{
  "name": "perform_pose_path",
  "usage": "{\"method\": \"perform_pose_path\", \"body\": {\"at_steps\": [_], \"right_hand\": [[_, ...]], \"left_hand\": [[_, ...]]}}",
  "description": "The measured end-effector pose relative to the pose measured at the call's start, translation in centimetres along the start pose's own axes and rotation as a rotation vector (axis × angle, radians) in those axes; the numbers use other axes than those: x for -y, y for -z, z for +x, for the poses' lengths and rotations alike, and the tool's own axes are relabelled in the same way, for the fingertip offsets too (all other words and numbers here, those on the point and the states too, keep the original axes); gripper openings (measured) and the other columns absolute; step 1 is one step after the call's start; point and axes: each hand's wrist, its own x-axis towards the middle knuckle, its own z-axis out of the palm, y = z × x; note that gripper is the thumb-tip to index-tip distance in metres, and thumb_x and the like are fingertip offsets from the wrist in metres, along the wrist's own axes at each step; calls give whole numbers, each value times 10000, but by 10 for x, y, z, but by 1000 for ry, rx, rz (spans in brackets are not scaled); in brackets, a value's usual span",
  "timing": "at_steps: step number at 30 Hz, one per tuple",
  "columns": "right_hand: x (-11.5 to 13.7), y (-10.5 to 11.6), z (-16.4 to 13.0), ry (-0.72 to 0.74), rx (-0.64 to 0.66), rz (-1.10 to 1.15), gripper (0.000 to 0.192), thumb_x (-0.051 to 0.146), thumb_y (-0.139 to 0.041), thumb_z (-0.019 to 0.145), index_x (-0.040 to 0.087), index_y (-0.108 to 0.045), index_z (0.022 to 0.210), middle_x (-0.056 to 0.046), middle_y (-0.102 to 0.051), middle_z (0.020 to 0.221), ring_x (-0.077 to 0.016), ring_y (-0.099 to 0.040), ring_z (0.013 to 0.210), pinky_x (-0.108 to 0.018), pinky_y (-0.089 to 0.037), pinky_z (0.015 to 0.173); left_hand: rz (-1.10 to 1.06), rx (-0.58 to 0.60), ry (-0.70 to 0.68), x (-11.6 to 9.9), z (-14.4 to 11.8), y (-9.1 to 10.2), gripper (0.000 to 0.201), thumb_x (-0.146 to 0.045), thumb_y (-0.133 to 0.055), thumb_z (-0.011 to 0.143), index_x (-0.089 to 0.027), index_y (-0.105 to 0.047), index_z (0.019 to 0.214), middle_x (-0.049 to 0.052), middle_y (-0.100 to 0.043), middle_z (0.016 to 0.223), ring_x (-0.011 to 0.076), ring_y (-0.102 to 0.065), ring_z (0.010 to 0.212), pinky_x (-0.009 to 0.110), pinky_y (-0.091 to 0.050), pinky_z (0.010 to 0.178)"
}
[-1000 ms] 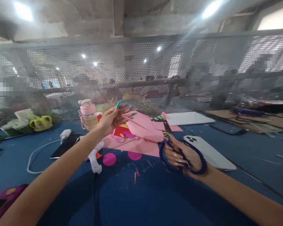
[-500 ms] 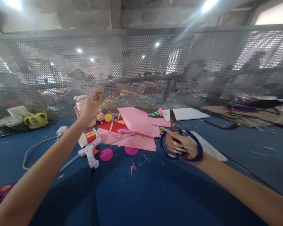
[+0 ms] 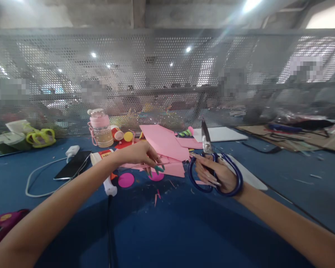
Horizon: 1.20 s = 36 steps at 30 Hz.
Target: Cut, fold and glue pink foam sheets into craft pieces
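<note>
My right hand [image 3: 222, 174] grips a pair of scissors [image 3: 206, 139] with dark blue handles. Its fingers pass through the loops, and the blades point up and away, nearly closed. Over a pile of pink paper [image 3: 163, 141] hangs my left hand [image 3: 143, 153], fingers bent downward and apart, with green nails close to the sheets. I see nothing held in it; whether the fingertips touch the paper is unclear. Just below them lie two magenta discs, one [image 3: 126, 180] fully visible and the other [image 3: 156, 176] partly covered. My left forearm hides most of a white glue gun [image 3: 109, 187].
A pink-lidded bottle [image 3: 101, 128] stands at the back left. Nearer are a phone [image 3: 72, 165], a charger [image 3: 72, 150] with its cable, and a paper cup [image 3: 95, 158]. White sheets [image 3: 220, 134] lie behind the scissors. Cardboard [image 3: 268, 134] is at right, below a perforated metal screen [image 3: 167, 82].
My left hand has come down from its raised place by the bottle, moving right to the pink paper. The bottle and phone now show. My right hand stays with the scissors.
</note>
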Motion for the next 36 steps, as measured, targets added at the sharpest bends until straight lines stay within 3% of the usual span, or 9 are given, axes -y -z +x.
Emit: {"method": "perform_pose_path", "body": {"at_steps": [4, 9, 15, 22, 26, 29, 36], "right_hand": [[0, 0, 1, 2, 0, 13, 418, 398, -629, 647, 176, -435, 350, 71, -314, 232, -28, -244, 197, -168, -190, 252], [-4, 1, 1, 12, 18, 22, 421, 428, -631, 648, 175, -447, 367, 74, -317, 239, -27, -242, 188, -163, -191, 236], [-7, 6, 4, 15, 2, 77, 377, 428, -660, 623, 172, -474, 418, 79, -344, 269, -19, -240, 198, -154, -205, 242], [6, -2, -2, -20, -122, 131, 449, 579, -474, 694, 171, -504, 509, 41, -407, 349, -43, -314, 270, -175, -270, 296], [0, -8, -6, 23, -177, -96, 528, 667, -389, 686, 171, -515, 558, 20, -441, 380, -81, -375, 296, -216, -323, 312], [-7, -13, -10, 33, -180, -318, 483, 629, -404, 731, 170, -509, 624, 37, -439, 433, -79, -408, 343, -204, -341, 340], [-4, -22, -18, 84, -130, -653, 426, 573, -370, 787, 183, -466, 647, 47, -452, 433, -96, -469, 379, -217, -390, 407]], "left_hand": [[3, 39, 2, 6, 2, 0, 159, -107, -592, 587, -192, -705, 660, 51, -693, 678, 146, -606, 538, 222, -443, 476], [88, 31, 36, 8, 4, 0, 205, -146, -643, 567, -154, -702, 764, 26, -662, 582, 99, -545, 494, 184, -360, 443], [-108, 152, 53, 9, 5, -1, 223, -116, -639, 556, -160, -680, 771, -8, -634, 538, 92, -540, 473, 191, -383, 453], [-210, -54, -19, 0, 4, 4, 104, -147, -644, 605, -139, -678, 702, 21, -644, 565, 94, -578, 505, 178, -405, 469], [-276, -253, -13, -8, 3, 11, 119, -207, -647, 634, -127, -677, 716, 31, -637, 541, 80, -550, 442, 175, -398, 436], [-263, -386, 7, -14, 1, 12, 155, -232, -648, 642, -119, -681, 743, 50, -654, 579, 80, -553, 445, 175, -397, 433], [-171, -400, -76, -39, -9, -3, 216, -264, -624, 670, -102, -691, 795, 77, -667, 595, 111, -591, 498, 193, -436, 468]]}}
